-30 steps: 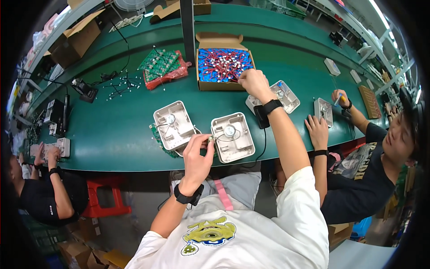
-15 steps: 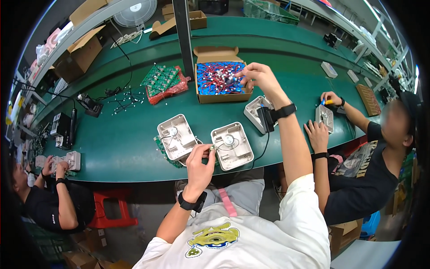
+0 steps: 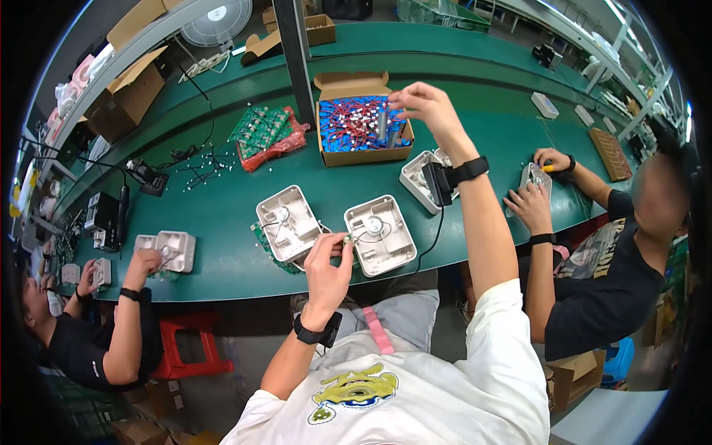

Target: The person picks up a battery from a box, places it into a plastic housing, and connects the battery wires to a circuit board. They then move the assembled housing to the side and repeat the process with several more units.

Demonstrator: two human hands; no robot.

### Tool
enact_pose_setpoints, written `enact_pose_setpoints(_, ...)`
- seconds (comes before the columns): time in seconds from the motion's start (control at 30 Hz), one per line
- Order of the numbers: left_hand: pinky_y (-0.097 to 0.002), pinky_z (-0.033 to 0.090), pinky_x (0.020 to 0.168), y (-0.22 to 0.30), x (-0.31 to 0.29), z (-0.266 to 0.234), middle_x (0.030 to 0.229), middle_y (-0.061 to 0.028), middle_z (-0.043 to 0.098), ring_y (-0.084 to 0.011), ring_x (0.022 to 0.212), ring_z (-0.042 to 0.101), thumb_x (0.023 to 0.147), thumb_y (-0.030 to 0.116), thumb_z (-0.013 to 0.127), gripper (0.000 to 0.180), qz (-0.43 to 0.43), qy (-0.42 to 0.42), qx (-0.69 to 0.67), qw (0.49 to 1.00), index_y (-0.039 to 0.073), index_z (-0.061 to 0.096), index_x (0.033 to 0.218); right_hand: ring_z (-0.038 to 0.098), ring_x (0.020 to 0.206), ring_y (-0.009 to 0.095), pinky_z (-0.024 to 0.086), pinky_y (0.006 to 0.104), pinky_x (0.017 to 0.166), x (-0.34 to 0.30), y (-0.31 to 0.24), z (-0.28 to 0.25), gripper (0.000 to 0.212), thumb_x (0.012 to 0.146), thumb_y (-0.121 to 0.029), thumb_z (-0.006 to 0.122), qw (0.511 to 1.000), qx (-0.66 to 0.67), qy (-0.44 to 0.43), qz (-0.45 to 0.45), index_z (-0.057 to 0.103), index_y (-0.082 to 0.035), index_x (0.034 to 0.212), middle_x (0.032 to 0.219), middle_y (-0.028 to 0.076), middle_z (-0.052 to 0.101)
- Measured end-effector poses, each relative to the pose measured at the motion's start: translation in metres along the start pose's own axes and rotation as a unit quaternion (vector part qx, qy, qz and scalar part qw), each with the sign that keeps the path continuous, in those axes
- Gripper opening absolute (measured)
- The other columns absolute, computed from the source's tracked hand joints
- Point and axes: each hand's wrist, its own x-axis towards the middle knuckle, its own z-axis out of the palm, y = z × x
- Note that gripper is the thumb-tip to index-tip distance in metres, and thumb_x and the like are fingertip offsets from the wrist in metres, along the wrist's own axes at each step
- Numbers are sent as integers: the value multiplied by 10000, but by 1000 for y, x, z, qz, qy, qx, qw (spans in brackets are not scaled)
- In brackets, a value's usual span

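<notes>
My left hand is closed, pinching a small circuit board at the left edge of an open white plastic housing. A round speaker with a thin dark wire sits inside that housing. Over the far cardboard box, my right hand is raised with its fingertips pinched together. Just below them a greyish cylindrical battery appears to hang by red wires. The box holds many blue-wrapped batteries with red wires and white connectors. A second open white housing lies left of the first.
Another housing stands under my right forearm, beside a black cable. Green circuit boards on red wrap lie left of the box. A metal post rises behind. Co-workers' hands work at housings on the right and left.
My right hand has risen up and away from the batteries, with a greyish cylinder now below its fingers. My left hand keeps its pinch. The left co-worker's hand has moved to a nearer housing.
</notes>
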Motion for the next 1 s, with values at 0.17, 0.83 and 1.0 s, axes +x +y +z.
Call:
enact_pose_setpoints(0.17, -285, 599, 750, 1, 0, -2, 1000, -110, 696, -173, 828, 729, 931, -60, 736, 175, -2, -4, 3, 1000, -52, 709, 1104, 758, 1039, 257, 620, 369, 896, -7, -3, 0, 114, 1020, -74, 605, 997, 74, 1, -35, 659, 25, 1000, 1210, 204, 736)
enact_pose_setpoints(0.83, -279, 591, 741, -3, 0, 0, 990, -107, 702, -160, 817, 721, 937, -53, 732, 159, -11, -1, -6, 1000, -53, 711, 1094, 682, 861, 207, 547, 324, 824, -105, -33, -1, 175, 1085, -209, 560, 985, 156, -29, -69, 595, -47, 1030, 1087, 203, 739)
enact_pose_setpoints(1.0, -278, 590, 742, -3, 2, -3, 984, -105, 699, -154, 810, 718, 937, -51, 733, 162, -11, 2, -6, 1000, -49, 711, 1098, 673, 853, 180, 541, 318, 809, -144, -42, 15, 198, 1097, -231, 555, 992, 119, -45, 3, 607, -53, 1027, 1039, 175, 743)
